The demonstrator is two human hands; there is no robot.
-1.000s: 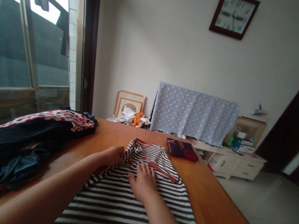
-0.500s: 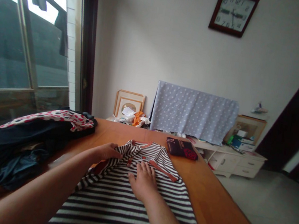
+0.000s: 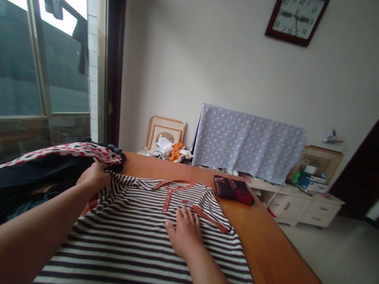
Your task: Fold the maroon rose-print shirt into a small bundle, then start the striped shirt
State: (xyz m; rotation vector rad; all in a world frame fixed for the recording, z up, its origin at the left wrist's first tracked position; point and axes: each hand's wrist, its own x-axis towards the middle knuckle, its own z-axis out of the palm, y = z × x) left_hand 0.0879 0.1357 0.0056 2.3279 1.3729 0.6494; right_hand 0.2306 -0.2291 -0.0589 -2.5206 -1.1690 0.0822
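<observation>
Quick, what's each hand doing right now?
Left hand: closed, holding the edge of the striped polo shirt.
Right hand: open, lying flat on the shirt.

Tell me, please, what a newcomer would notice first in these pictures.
A brown-and-white striped shirt lies spread on the wooden table, with the right hand flat on its front and the left hand at its edge, beside a heap of dark clothes. High on the wall hangs a square wall clock.
</observation>
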